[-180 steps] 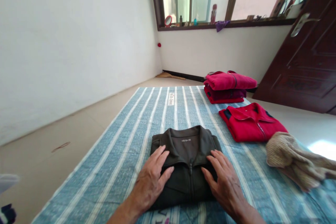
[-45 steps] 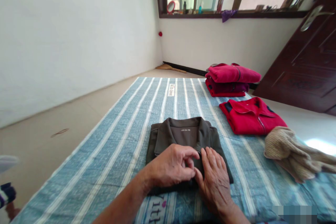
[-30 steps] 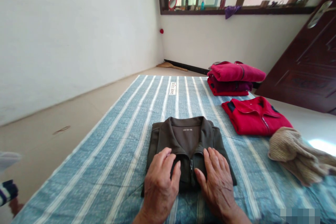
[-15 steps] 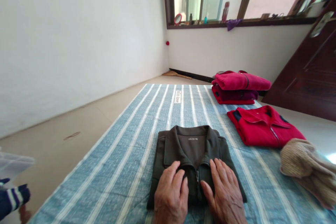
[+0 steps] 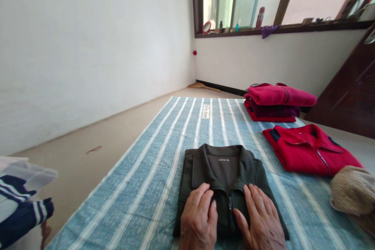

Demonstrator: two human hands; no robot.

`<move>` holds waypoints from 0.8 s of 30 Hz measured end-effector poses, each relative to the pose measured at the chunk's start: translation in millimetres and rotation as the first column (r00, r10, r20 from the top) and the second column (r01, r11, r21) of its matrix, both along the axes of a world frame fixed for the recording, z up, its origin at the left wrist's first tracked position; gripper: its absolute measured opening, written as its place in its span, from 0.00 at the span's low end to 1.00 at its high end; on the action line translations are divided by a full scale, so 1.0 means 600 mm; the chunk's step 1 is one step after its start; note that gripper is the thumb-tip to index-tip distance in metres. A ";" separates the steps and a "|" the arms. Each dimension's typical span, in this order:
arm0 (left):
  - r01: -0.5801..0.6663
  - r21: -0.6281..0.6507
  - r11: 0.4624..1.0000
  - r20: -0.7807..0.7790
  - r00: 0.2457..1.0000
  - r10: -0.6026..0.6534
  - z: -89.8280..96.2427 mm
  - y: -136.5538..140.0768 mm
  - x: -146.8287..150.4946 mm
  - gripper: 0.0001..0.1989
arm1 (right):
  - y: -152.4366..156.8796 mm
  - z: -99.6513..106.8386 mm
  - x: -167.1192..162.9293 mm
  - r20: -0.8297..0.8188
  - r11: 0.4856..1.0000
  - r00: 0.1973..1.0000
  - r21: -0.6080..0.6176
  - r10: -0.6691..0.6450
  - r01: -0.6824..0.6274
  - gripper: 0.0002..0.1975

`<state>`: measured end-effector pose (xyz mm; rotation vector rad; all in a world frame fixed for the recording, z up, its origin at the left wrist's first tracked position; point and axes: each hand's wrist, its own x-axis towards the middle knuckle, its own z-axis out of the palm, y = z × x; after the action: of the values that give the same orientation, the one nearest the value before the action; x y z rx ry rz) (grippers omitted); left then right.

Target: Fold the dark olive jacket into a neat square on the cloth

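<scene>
A dark green zip-up jacket (image 5: 225, 187) lies folded on the striped blue cloth, collar pointing away from me and zipper down the middle. My left hand (image 5: 199, 216) rests flat on its left front, just below the collar. On the right front lies my right hand (image 5: 260, 216), fingers stretched out and thumb near the zipper. Neither hand grips the fabric. To the right sits a folded red jacket (image 5: 313, 148) with dark patches at the shoulders.
The striped cloth (image 5: 152, 164) covers the table. Folded red and purple clothes (image 5: 278, 101) are stacked at the far right. A beige knitted item (image 5: 356, 191) lies at the right edge. Navy-and-white clothing (image 5: 23, 211) shows at lower left. A window sill (image 5: 281, 29) holds small items.
The whole view has shifted, so things appear farther right and slightly lower. Both hands keep the same place on the green jacket, which looks unchanged.
</scene>
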<state>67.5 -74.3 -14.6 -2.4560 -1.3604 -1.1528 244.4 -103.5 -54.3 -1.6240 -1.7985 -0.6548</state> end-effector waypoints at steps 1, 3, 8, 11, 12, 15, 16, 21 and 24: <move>0.008 -0.004 1.000 0.005 1.000 -0.008 0.001 0.001 -0.001 0.11 | 0.000 0.000 0.000 0.002 1.000 1.000 0.002 -0.001 0.001 0.28; 0.030 -0.011 0.999 0.018 0.999 -0.030 0.002 0.004 -0.005 0.11 | 0.000 0.002 -0.001 0.007 1.000 1.000 -0.002 -0.004 0.004 0.28; 0.081 -0.051 0.995 0.084 0.994 -0.077 0.004 0.014 -0.019 0.11 | -0.003 0.013 -0.001 -0.019 0.997 0.999 -0.065 -0.036 0.034 0.28; 0.099 -0.038 0.994 0.109 0.990 -0.094 0.009 0.020 -0.028 0.11 | -0.003 0.022 0.003 -0.050 0.995 0.998 -0.100 -0.032 0.027 0.27; 0.099 -0.030 0.995 0.114 0.989 -0.095 0.011 0.022 -0.030 0.11 | -0.003 0.024 0.005 -0.063 0.994 0.998 -0.110 -0.027 0.020 0.26; 0.079 -0.030 0.996 0.125 0.989 -0.075 0.018 0.029 -0.034 0.10 | -0.004 0.031 0.013 -0.115 0.993 0.993 -0.116 -0.005 -0.008 0.25; 0.069 -0.036 0.997 0.126 0.990 -0.064 0.020 0.032 -0.035 0.10 | -0.004 0.032 0.016 -0.137 0.993 0.991 -0.116 0.006 -0.022 0.24; -0.020 -0.039 0.999 0.184 0.983 0.027 0.032 0.049 -0.049 0.08 | -0.003 0.041 0.049 -0.308 0.987 0.950 -0.137 0.040 -0.086 0.20; -0.094 -0.075 0.993 0.218 0.970 0.109 0.038 0.072 -0.065 0.08 | 0.012 0.045 0.081 -0.466 0.982 0.882 -0.185 -0.062 -0.028 0.21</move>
<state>28.3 -31.4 8.1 -2.3241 -1.5854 -1.4150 293.1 -96.3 -27.4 -1.7386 -1.5147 -0.0745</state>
